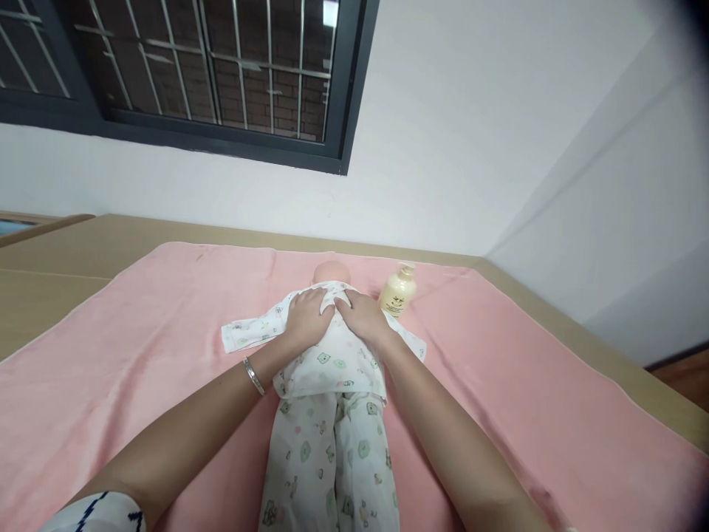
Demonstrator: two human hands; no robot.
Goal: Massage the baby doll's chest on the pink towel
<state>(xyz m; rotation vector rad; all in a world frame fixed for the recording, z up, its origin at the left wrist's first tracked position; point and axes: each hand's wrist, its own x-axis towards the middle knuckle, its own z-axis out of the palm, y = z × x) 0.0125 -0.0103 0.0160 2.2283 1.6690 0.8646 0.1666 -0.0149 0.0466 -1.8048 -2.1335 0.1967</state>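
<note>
A doll [331,272] lies on a pink cloth [182,318], its bald head pointing away from me. It is dressed in a white patterned top [335,366] and matching trousers [362,458], with the sleeves spread to both sides. My left hand [307,318] rests flat on the upper left of the top, fingers extended. On the upper right of the top lies my right hand [362,314], also flat, its thumb close to the left thumb. Neither hand holds anything.
A pale yellow pump bottle [397,292] stands on the cloth just right of the doll's shoulder. Beyond the cloth are the wooden table edge [443,253], a white wall [421,148] and a barred window [221,66].
</note>
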